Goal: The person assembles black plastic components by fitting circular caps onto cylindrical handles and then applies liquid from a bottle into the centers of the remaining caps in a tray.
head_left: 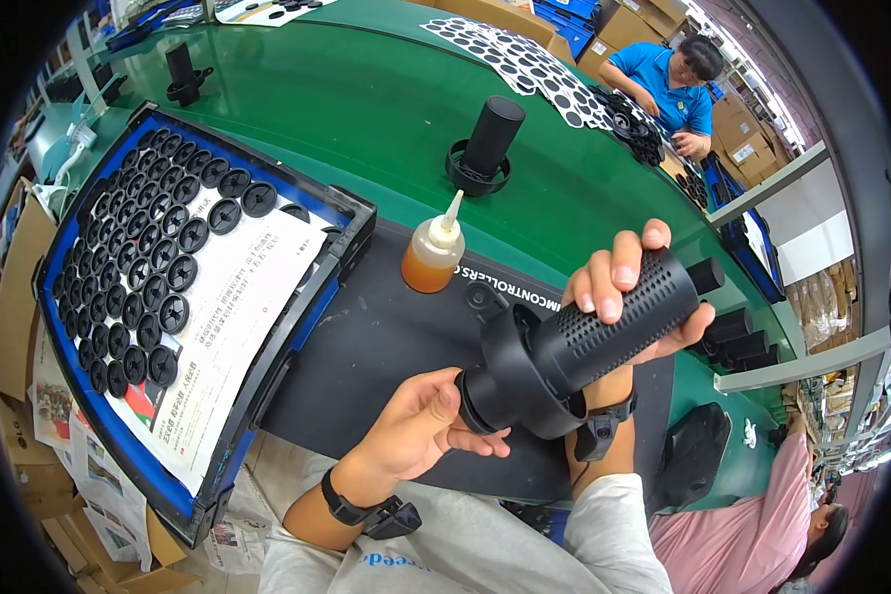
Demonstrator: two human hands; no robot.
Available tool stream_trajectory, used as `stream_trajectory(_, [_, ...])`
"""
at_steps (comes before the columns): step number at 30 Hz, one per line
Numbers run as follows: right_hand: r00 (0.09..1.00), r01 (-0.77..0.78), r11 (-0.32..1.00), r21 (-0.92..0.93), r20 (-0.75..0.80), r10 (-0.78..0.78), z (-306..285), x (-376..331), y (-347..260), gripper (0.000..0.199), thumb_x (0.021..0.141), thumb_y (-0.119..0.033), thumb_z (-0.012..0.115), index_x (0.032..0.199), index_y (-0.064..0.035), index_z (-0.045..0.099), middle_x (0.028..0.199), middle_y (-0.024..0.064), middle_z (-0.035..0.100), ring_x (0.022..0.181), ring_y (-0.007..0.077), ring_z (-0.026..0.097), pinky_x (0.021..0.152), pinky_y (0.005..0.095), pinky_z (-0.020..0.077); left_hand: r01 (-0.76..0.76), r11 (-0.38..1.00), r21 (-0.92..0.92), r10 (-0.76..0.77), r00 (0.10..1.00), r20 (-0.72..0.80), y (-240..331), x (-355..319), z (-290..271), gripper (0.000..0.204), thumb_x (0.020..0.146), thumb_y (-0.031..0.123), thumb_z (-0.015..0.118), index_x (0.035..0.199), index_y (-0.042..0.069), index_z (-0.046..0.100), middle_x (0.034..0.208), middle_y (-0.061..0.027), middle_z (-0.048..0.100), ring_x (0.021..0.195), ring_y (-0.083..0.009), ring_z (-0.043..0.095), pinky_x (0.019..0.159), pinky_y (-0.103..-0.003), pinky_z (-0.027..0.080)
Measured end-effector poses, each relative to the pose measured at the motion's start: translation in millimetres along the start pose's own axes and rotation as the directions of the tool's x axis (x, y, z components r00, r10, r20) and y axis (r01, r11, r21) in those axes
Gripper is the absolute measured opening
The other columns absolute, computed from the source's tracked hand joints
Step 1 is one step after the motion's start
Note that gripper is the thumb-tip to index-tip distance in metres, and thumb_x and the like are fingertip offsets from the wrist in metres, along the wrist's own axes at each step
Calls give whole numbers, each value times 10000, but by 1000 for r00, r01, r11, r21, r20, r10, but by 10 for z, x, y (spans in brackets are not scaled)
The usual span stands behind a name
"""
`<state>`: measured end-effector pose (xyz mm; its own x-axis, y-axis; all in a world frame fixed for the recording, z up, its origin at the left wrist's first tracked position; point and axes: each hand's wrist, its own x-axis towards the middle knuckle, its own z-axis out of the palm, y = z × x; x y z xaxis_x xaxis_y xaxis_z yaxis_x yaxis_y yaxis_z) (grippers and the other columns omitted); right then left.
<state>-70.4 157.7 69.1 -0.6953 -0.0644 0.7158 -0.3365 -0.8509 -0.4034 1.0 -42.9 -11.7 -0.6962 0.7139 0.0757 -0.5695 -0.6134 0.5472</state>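
Observation:
In my right hand [619,282] is a black plastic cylinder housing [594,332], held tilted over the mat. Rows of small holes cover its upper tube, and a wide ring-shaped collar [540,376] surrounds its lower part. My left hand [416,421] is closed on a round black cap [477,401] at the lower end of this housing, thumb on the near rim. Whether the cap is fixed there, I cannot tell. Beyond the housing stands a squeeze bottle [432,259] of amber liquid with a pointed nozzle.
To the left, a blue tray [257,406] with a black frame holds many round black caps [148,238] on printed paper. Another black housing [490,144] stands upright on the green table [346,89]. A co-worker in blue [673,84] works across; a person in pink [742,515] sits right.

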Motion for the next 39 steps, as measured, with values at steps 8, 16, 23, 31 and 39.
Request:
stream_trajectory(8, [995,-67,986,-153,59,76,132,-59,38,680,816,-525,647,1197,-32,375,892,137,545,725,239,612,669,394,502,90,961,-262,-85,996,31,-46,-78,-102,562,987,408,382,1193,-107,470,1047,-261,633,916,-366,670,773,-345,582])
stream_trajectory(16, [954,-281,888,-364,-206,217,289,-277,-124,627,781,-499,621,1109,6,445,875,182,594,770,327,638,718,419,532,293,949,-112,-302,951,-72,-26,-190,-315,605,1007,423,330,1295,-105,401,1097,-277,609,928,-357,665,788,-367,564])
stream_trajectory(23, [855,-518,652,-553,-332,398,169,-674,-34,507,805,-474,559,905,22,527,805,214,621,732,307,634,704,420,520,269,933,238,-213,948,-238,54,-560,-242,570,1006,359,402,1387,-62,341,1119,-240,613,907,-285,660,804,-327,532])
stream_trajectory(31, [950,-305,490,-817,-299,94,-140,-286,-273,563,800,-530,474,916,21,501,780,199,597,695,293,626,691,376,515,18,724,689,-211,957,197,793,-1285,157,623,883,246,661,1356,-66,401,1201,-218,574,1065,-292,590,925,-349,451])
stream_trajectory(39, [728,-212,482,-850,-467,-503,-2320,118,-1138,320,935,-210,391,1056,53,527,899,192,624,821,292,618,788,386,496,306,-261,916,283,931,-231,1982,-1687,704,501,701,172,786,1127,-23,610,1136,-184,620,992,-291,628,821,-334,490])
